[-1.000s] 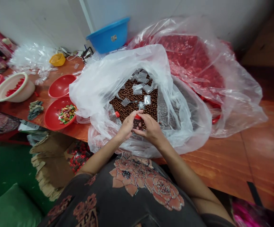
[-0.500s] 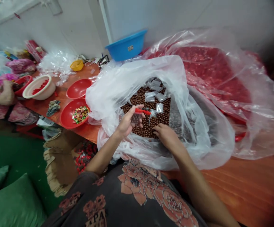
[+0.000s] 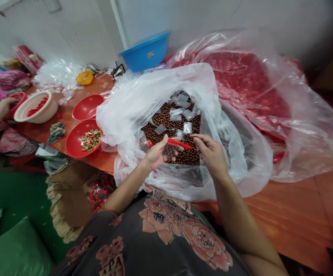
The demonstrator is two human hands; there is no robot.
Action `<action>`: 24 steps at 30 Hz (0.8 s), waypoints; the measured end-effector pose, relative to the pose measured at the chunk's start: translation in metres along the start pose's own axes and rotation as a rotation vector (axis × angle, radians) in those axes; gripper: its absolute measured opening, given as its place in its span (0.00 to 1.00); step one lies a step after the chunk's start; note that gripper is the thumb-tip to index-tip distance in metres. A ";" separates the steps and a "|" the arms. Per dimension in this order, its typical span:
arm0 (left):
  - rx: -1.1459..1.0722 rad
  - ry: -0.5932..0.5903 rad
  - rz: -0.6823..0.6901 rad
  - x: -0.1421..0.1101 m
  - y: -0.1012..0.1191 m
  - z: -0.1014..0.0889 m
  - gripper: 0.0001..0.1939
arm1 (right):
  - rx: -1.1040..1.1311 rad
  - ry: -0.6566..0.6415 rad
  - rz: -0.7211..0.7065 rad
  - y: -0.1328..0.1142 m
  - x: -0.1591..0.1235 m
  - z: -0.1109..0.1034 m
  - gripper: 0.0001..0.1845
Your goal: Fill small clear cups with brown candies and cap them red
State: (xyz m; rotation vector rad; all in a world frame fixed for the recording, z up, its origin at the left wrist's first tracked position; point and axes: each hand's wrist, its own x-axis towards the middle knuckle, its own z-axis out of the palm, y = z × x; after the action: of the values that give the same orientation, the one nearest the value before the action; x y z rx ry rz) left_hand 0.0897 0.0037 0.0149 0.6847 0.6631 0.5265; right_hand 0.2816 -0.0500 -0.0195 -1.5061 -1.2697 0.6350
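Observation:
My left hand (image 3: 158, 154) is closed around a small clear container (image 3: 170, 150) with brown balls inside and a pointed red top (image 3: 185, 145) aimed to the right. Just right of that top, the fingertips of my right hand (image 3: 212, 154) are pinched together; whatever they hold is too small to make out. Both hands are over a large clear plastic bag (image 3: 157, 88), opened wide and filled with brown chocolate-like balls (image 3: 191, 158). Several clear plastic pieces (image 3: 176, 114) lie on the balls.
Left on the orange table (image 3: 107, 160) are two red bowls, one holding wrapped candies (image 3: 91, 140), and a white basin (image 3: 50, 109). A blue basin (image 3: 146, 53) leans at the wall. Red items fill another bag (image 3: 241, 73). Below is a cardboard box (image 3: 68, 203). Another person's hand (image 3: 0, 111) shows far left.
My right hand has lifted off the balls and come up beside the red top. My left hand has lowered slightly and tilted the container, so its red top points further right.

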 end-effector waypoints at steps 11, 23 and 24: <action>0.144 0.040 -0.076 0.010 -0.027 0.006 0.27 | -0.326 -0.372 -0.227 -0.033 -0.001 -0.004 0.18; -0.148 -0.048 -0.105 0.004 0.003 0.007 0.30 | 0.324 -0.101 0.290 -0.011 0.002 -0.016 0.19; -0.176 -0.031 -0.099 0.004 0.005 0.006 0.29 | 0.348 -0.106 0.335 -0.007 0.000 -0.015 0.19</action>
State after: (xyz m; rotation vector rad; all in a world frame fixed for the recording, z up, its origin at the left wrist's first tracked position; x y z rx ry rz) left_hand 0.0957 0.0072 0.0209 0.4914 0.6105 0.4759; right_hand 0.2918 -0.0556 -0.0076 -1.4129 -0.9275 1.1072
